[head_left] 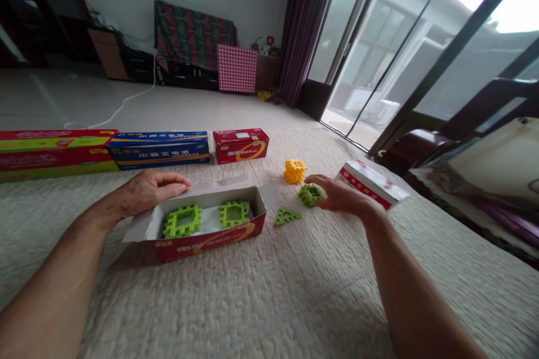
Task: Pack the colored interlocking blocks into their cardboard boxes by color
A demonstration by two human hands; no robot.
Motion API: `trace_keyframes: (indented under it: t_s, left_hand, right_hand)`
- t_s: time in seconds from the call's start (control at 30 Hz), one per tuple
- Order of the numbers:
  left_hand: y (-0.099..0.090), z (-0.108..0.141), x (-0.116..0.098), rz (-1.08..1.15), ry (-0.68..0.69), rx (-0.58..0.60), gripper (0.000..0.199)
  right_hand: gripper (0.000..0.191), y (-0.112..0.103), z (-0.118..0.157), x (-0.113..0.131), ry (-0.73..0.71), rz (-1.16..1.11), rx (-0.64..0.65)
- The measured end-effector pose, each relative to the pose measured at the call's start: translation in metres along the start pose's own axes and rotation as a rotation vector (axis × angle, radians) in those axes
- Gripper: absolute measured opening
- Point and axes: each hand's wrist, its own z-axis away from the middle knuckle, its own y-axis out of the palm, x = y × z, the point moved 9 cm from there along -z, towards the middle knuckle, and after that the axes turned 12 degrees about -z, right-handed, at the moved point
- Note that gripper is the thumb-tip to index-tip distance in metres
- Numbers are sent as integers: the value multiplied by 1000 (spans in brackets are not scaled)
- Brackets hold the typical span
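An opened red cardboard box (210, 242) lies in front of me on the quilted cover, its white flaps folded out. Two green interlocking plastic building pieces, a larger frame (183, 221) and a square one with a rounded hole (233, 214), are inside. My left hand (145, 193) holds the box's far left edge with bent fingers. To the right of the box, my right hand (337, 193) has its fingers around a green stack of building pieces (310, 195); its thumb is hard to make out. A green triangular piece (287, 215) and a yellow stack of pieces (295, 171) lie close by.
Beyond the open box stand a closed red box (241, 146), a blue box (159, 150) and a long red and green box (54, 154) in a row. A white and red box (374, 182) lies past my right hand. A dark wooden seat (415, 148) stands at the right.
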Motion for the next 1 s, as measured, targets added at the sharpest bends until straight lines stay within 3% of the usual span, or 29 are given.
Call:
trace_keyframes:
  t_s: [0.2,0.4,0.5,0.6,0.73,0.83,1.0]
  left_hand:
    - [-2,1,-4,-22,15,-19,41]
    - [-5,1,-8,-55,61,-49,37]
    - [-5,0,-8,-75,84,-56,35]
    - [-6,2,-9,-82,87,-55,34]
    - [-6,3,-14,-85,94,-53,35]
    - [-6,4,-15,-78,95,-43,36]
    - [-3,4,-14,-40,98,-23,38]
  right_hand:
    - [54,0,-2,7,5,27,10]
    - [47,-17,0,14,-30,17,-106]
    - [42,-29,1,50,-117,-18,-223]
    - [40,-28,1,113,-297,-121,-263]
    - [42,-2,-12,183,-441,-184,-134]
    - [39,16,-23,204,-463,-176,-68]
    - [34,28,-32,206,-461,-156,-35]
